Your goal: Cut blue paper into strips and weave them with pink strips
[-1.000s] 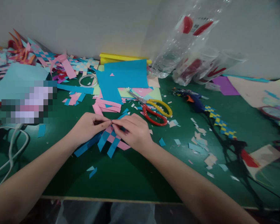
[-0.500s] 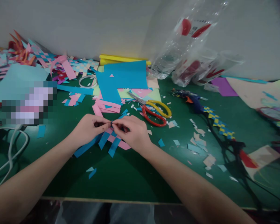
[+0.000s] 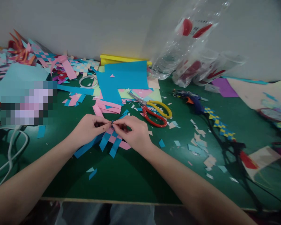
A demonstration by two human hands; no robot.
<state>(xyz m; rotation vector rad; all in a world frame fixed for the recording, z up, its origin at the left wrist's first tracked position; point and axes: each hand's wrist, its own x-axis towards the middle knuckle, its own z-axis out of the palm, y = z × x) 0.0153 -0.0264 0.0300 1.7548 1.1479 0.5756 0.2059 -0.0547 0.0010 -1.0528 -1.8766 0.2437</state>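
Observation:
My left hand (image 3: 91,129) and my right hand (image 3: 133,129) meet at the middle of the green table, fingertips nearly touching. Both are closed in a pinch on a small dark blue strip of paper (image 3: 112,122), mostly hidden by the fingers. Just below them lies a woven piece of pink and blue paper strips (image 3: 112,138), its blue ends pointing toward me. A longer blue strip (image 3: 85,150) sticks out under my left hand. Beyond my right hand rest scissors (image 3: 155,122) with one red and one yellow handle.
Blue paper (image 3: 126,78) and pink strips (image 3: 110,107) lie behind my hands. A tape roll (image 3: 88,82) is at the back left, a pixelated device (image 3: 32,103) with a white cable (image 3: 10,153) at left. Plastic bottles (image 3: 170,53) lean at the wall; paper scraps (image 3: 198,142) litter the right.
Almost nothing differs. The woven paper's blue ends have shifted very slightly to the right under my hands, which keep their pinch.

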